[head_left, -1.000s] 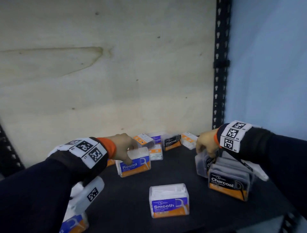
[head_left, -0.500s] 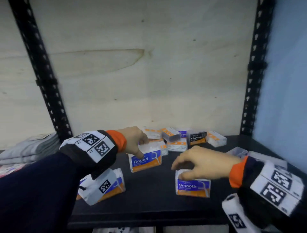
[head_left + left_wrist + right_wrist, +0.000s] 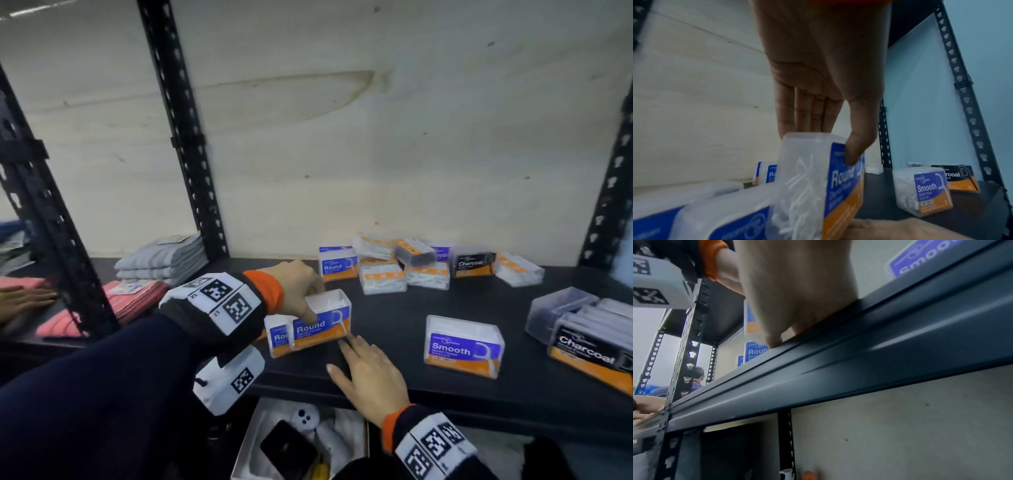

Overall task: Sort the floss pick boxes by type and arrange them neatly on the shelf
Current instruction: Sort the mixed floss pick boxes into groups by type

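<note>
Navy sleeves (image 3: 85,387), orange cuffs (image 3: 263,291), tagged wristbands (image 3: 219,301)

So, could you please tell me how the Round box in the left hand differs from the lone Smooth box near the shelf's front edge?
The Round box is held by the left hand, thumb on its label; the Smooth box stands untouched. The Round box sits against another Round box; the Smooth box stands alone. Both are clear plastic with blue-and-orange labels, on the black shelf.

Round box (image 3: 321,320): clear glossy plastic, blue-orange printed label
Smooth box (image 3: 463,346): same clear plastic, white picks inside
Charcoal box (image 3: 590,346): smoky clear plastic, black label
Shelf (image 3: 394,315): matt black board, painted metal front rail
Back panel (image 3: 376,144): pale plywood, grain showing
Towels (image 3: 161,260): folded soft cloth
</note>
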